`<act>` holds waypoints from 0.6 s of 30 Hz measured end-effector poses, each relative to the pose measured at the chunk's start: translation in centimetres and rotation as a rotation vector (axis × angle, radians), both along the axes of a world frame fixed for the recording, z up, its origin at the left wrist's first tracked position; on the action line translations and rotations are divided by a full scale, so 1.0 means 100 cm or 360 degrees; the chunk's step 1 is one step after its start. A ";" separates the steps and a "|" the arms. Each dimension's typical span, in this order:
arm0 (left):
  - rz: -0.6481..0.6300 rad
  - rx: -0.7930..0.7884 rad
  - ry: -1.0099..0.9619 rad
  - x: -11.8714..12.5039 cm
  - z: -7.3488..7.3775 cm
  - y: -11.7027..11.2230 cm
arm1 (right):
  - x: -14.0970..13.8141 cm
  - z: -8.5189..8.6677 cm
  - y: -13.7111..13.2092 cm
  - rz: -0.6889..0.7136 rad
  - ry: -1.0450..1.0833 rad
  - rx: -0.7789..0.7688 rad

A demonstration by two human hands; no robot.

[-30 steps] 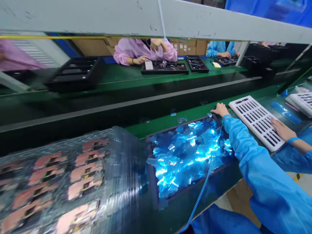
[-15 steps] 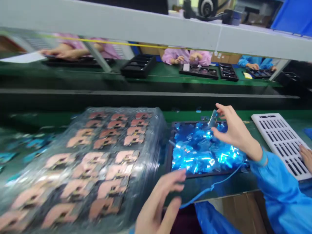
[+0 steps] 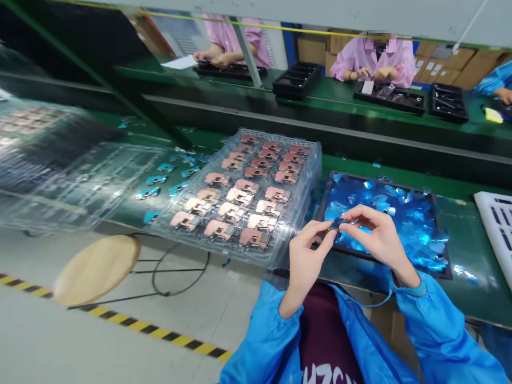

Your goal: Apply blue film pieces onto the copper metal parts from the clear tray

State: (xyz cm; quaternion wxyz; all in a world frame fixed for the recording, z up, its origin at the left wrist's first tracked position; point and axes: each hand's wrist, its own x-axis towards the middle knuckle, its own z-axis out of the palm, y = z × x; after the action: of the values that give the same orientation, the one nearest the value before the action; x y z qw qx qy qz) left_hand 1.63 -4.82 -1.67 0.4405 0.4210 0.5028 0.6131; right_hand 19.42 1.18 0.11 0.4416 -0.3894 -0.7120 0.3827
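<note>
Between the fingertips of my left hand [image 3: 308, 253] and my right hand [image 3: 376, 237] is a small dark circuit board [image 3: 339, 223]. Both hands pinch it, thumbs against fingers, and hide much of it. They are above the near left edge of a black tray [image 3: 447, 266] heaped with shiny blue film pieces [image 3: 384, 205]. To the left lies a stack of clear plastic trays [image 3: 310, 176], whose top one holds rows of copper-coloured boards [image 3: 218, 230]. A blue wrist strap [image 3: 416, 288] circles my right wrist.
Loose blue-filmed parts [image 3: 150, 193] are scattered on the green bench left of the stack. More clear trays [image 3: 72, 186] sit farther left. A white slotted tray [image 3: 494, 224] is at right. A round wooden stool [image 3: 98, 266] stands below. People work across the bench.
My left hand has come up from an open pose to my right hand, and both now pinch the small board. The camera view has swung left and down, bringing the stool and floor in.
</note>
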 end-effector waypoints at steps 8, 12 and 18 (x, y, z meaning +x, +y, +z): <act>0.0048 0.0036 0.0010 -0.003 -0.006 0.000 | -0.016 -0.008 -0.012 -0.0228 -0.0187 0.0402; 0.0006 -0.0030 -0.0082 -0.003 -0.011 -0.003 | -0.024 -0.011 -0.016 -0.0438 -0.0398 0.0808; -0.0183 -0.0148 -0.0219 -0.008 -0.005 -0.006 | -0.023 -0.017 -0.016 -0.0477 -0.0479 0.0972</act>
State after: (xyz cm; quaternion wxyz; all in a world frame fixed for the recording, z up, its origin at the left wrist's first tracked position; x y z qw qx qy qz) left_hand 0.82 -5.42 -2.21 0.5276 0.3851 0.4744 0.5901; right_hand 17.16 -0.44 -1.63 0.4788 -0.3916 -0.7854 0.0223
